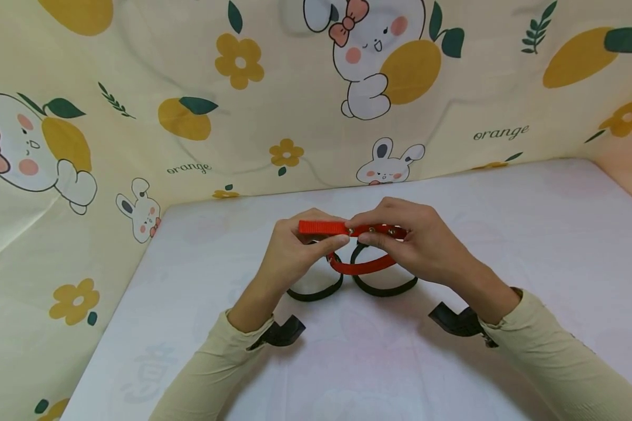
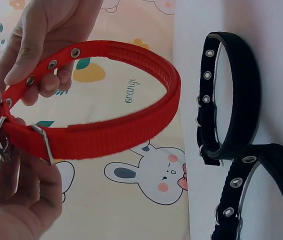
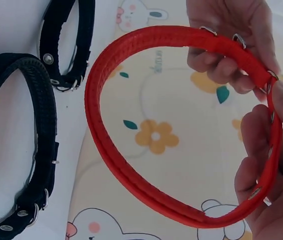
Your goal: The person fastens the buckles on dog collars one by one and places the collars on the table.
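Both hands hold a red pet collar above the table, its band bent into a loop. The left hand grips it near the metal buckle, with a metal loop beside it. The right hand pinches the strap end lined with metal eyelets. At the buckle the strap end meets the other end; whether a pin sits in an eyelet cannot be made out. Two black collars, closed into loops, stand on the table below the hands.
The collars stand on a white-covered table. A cream cloth printed with rabbits and flowers hangs behind and at the left. Black wrist mounts stick out from both sleeves.
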Demonstrator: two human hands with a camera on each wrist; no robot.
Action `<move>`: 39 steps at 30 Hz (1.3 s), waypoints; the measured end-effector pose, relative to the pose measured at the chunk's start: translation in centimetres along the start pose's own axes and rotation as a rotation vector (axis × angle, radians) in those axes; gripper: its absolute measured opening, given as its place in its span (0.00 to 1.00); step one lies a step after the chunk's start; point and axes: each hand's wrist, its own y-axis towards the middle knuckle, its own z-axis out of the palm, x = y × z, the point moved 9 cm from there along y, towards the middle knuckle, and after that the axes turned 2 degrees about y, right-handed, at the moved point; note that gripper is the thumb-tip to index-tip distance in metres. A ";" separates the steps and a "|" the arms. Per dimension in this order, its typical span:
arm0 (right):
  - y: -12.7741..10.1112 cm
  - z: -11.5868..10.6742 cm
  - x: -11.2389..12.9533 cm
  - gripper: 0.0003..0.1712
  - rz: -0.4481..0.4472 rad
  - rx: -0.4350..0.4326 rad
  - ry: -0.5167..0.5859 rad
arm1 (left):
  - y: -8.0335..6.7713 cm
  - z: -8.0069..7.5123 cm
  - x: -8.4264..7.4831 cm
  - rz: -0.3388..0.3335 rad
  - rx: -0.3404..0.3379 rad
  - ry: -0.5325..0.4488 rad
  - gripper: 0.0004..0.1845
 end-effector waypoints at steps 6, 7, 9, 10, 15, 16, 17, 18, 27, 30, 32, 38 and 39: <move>0.0 -0.3 -0.1 0.18 0.003 -0.018 -0.040 | 0.1 0.0 0.3 -0.032 0.039 0.002 0.19; 0.0 -0.3 -0.2 0.18 0.011 -0.021 -0.046 | 0.1 -0.1 0.4 -0.037 0.041 0.005 0.20; 0.0 -0.4 -0.4 0.17 0.024 -0.027 -0.051 | 0.1 -0.3 0.5 -0.047 0.037 0.022 0.22; 0.0 -0.5 -0.5 0.17 0.031 -0.028 -0.053 | 0.1 -0.4 0.5 -0.053 0.030 0.031 0.22; 0.1 -0.6 -0.8 0.15 0.055 -0.031 -0.051 | 0.1 -1.4 1.3 -0.145 -0.043 0.026 0.17; 0.1 -0.6 -0.8 0.15 0.064 -0.030 -0.051 | 0.1 -1.5 1.4 -0.162 -0.057 0.011 0.16; 0.1 -0.6 -0.9 0.15 0.075 -0.029 -0.051 | 0.1 -1.6 1.6 -0.177 -0.071 -0.003 0.16; 0.0 -0.6 -1.0 0.14 0.088 -0.026 -0.047 | 0.1 -1.7 1.6 -0.182 -0.082 -0.023 0.16; 0.1 0.7 -2.0 0.11 0.229 0.062 0.065 | 0.1 -1.6 1.3 -0.164 -0.113 -0.125 0.16; 0.1 0.8 -2.0 0.18 0.223 0.074 0.062 | 0.0 -1.6 1.4 -0.177 -0.107 -0.143 0.17; 0.1 0.9 -2.0 0.22 0.211 0.081 0.054 | 0.0 -1.6 1.5 -0.177 -0.104 -0.142 0.18; 0.0 1.1 -2.0 0.28 0.194 0.124 0.028 | 0.1 -1.9 1.7 -0.188 -0.143 -0.161 0.18; 0.0 1.1 -2.0 0.29 0.195 0.131 0.022 | 0.1 -2.0 1.7 -0.194 -0.154 -0.164 0.18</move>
